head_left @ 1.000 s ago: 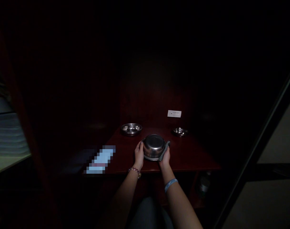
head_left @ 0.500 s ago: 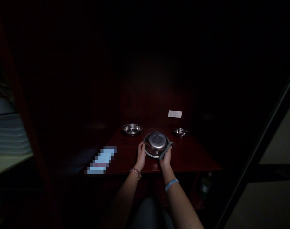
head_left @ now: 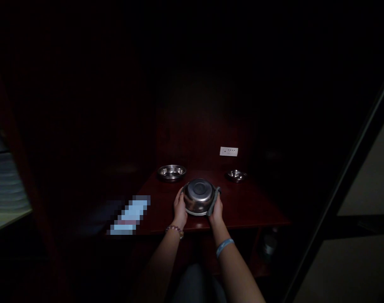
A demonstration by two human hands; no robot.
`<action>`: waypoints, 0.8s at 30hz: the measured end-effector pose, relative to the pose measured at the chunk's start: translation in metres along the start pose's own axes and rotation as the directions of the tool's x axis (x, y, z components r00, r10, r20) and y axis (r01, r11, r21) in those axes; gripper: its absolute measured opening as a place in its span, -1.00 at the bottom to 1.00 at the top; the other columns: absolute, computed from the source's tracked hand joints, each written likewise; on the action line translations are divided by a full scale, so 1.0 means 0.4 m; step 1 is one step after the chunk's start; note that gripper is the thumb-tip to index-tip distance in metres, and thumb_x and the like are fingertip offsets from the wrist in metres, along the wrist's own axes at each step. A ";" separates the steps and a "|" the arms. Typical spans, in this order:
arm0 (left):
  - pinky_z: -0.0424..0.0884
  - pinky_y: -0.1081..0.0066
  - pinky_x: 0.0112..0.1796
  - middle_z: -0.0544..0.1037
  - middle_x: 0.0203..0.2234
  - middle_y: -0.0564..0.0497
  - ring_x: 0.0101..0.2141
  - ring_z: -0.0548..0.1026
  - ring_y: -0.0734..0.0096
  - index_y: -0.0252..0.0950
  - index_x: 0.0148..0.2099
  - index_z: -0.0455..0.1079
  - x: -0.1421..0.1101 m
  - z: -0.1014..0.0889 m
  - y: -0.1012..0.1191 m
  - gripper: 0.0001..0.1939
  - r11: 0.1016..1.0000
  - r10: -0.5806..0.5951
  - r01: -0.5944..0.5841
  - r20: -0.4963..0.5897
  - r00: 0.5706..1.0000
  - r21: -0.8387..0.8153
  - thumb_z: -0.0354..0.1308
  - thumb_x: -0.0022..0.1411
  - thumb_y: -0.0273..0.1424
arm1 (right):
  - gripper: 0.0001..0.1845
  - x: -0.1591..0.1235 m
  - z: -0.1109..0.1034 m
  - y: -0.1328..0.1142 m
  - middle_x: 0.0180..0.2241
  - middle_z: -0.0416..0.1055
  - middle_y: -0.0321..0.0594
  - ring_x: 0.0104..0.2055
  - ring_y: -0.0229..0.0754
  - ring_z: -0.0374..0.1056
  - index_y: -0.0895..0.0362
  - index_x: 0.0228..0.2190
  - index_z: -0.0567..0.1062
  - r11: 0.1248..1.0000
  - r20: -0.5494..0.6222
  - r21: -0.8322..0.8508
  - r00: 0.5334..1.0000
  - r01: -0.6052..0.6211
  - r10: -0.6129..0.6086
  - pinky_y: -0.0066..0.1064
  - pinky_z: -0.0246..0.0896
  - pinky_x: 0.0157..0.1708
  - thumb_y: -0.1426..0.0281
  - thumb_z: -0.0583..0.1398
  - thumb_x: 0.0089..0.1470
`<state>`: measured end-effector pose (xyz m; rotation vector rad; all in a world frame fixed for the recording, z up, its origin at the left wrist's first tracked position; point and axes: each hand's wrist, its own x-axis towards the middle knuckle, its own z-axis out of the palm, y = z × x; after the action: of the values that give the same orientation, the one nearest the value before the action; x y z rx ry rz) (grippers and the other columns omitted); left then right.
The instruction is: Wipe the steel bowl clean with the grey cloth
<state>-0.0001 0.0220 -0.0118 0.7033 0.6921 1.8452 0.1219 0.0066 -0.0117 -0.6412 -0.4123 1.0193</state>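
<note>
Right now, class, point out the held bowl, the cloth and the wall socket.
Held bowl (head_left: 198, 192): head view, on its upturned base.
Cloth (head_left: 213, 203): head view, on its middle.
Wall socket (head_left: 229, 151): head view, on its white front.

Silver bowl (head_left: 198, 198), grey cloth (head_left: 213, 203)

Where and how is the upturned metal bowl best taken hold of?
Likely at opposite edges of its rim, coming from left and right: the bowl is upside down, so the rim flares out lowest, while everything above it curves smoothly inward. The left grip is at one edge; the right grip at the other, with a gray cloth against the bowl.
</note>
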 end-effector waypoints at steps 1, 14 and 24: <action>0.26 0.14 0.30 0.56 0.18 -0.19 0.19 0.51 0.17 -0.29 0.12 0.52 -0.001 0.000 0.001 -0.67 1.000 0.004 -0.004 -0.001 1.000 -0.002 0.15 0.37 -0.35 | -0.51 0.000 0.000 -0.002 -0.15 0.68 -0.10 -0.08 -0.09 0.58 0.21 -0.08 0.61 1.000 -0.006 -0.002 1.000 -0.007 0.007 -0.23 0.42 0.08 0.07 0.22 0.20; 0.26 0.07 0.30 0.57 0.15 -0.19 0.20 0.49 0.12 -0.27 0.09 0.50 -0.003 -0.003 -0.023 -0.66 1.000 0.001 -0.002 0.048 0.999 0.022 0.22 0.34 -0.24 | -0.44 0.030 -0.013 0.012 -0.05 0.65 -0.06 -0.04 -0.12 0.58 0.22 0.02 0.55 0.993 -0.176 -0.020 0.978 0.112 -0.114 -0.26 0.44 0.07 0.03 0.13 0.27; 0.26 0.12 0.31 0.54 0.20 -0.17 0.22 0.48 0.17 -0.22 0.14 0.49 -0.013 0.013 -0.002 -0.63 0.999 -0.032 0.032 0.029 0.999 0.013 0.28 0.32 -0.27 | -0.42 0.027 -0.006 0.014 -0.04 0.64 -0.10 -0.01 -0.13 0.57 0.21 0.03 0.57 0.990 -0.068 -0.105 0.993 0.089 -0.097 -0.24 0.39 0.13 0.03 0.10 0.27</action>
<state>0.0059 0.0182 -0.0100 0.7224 0.6931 1.7993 0.1248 0.0174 -0.0168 -0.7419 -0.4285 0.8877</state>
